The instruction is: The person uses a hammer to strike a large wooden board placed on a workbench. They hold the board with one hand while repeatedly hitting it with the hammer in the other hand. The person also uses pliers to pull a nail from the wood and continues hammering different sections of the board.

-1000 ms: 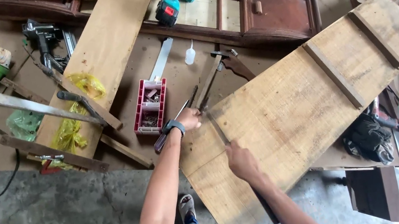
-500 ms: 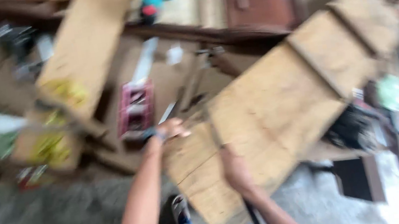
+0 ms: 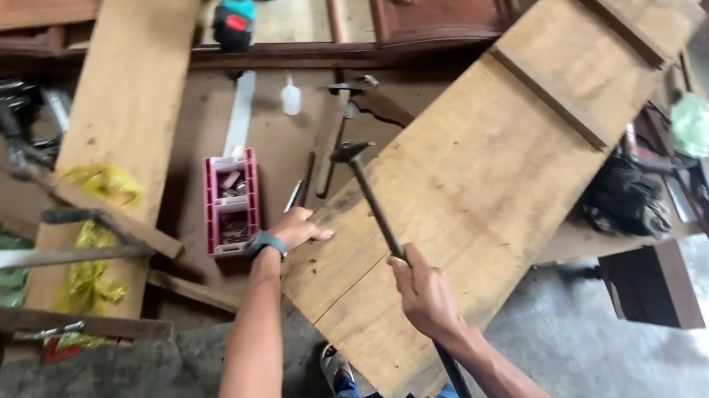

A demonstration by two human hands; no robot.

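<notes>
Two hands work: right hand [image 3: 423, 293] grips the hammer [image 3: 383, 223], its long handle pointing away toward left hand [image 3: 297, 229], flat on the board [image 3: 484, 168].

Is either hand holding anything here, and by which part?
The right hand grips a hammer around the middle of its long dark handle, head raised over the wooden panel. The left hand holds nothing; it rests on the panel's edge.

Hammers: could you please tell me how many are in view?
2. One hammer is gripped in the right hand over the wooden panel; a second hammer lies on the bench beyond it. Clutter may hide others.
</notes>
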